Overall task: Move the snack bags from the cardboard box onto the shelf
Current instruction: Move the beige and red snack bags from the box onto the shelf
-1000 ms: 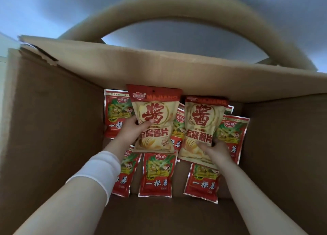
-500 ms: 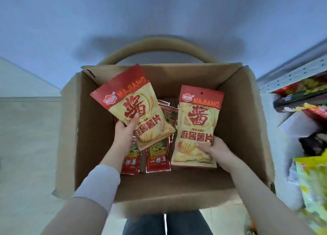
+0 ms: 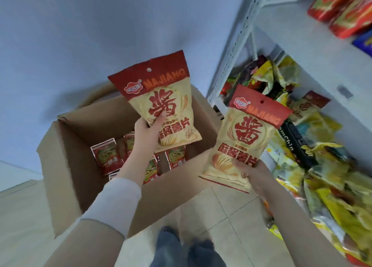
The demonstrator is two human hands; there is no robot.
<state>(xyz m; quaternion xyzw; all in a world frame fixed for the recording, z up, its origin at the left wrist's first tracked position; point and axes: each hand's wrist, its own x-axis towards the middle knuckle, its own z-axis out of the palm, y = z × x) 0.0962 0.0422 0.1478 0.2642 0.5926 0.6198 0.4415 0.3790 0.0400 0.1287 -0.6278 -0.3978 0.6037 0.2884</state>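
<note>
Pale blue-grey wall (image 3: 80, 35) rises behind an open cardboard box (image 3: 66, 162) that sits on light floor tiles (image 3: 227, 210), its plain brown flaps standing up and its bottom strewn with small glossy red packets (image 3: 106, 156) lying flat. Above the box, my left hand (image 3: 148, 132) grips one cream-and-red snack bag (image 3: 165, 97) at its lower half, thumb laid across the printed front and fingers curled behind; the bag is puffy, with a flat red header pierced by a round hang hole. My right hand (image 3: 255, 172) holds a second bag (image 3: 245, 138) of the same kind by its bottom edge, thumb on the front, out past the box's right wall and near the white metal shelf (image 3: 233, 51). Both bags are clear of the box and neither lies on the shelf. Its lower level is heaped with crinkled yellow, black and red bags (image 3: 302, 146), one printed like mine; the level above carries shiny red packs (image 3: 342, 7). A white sleeve (image 3: 118, 202) covers my left forearm
</note>
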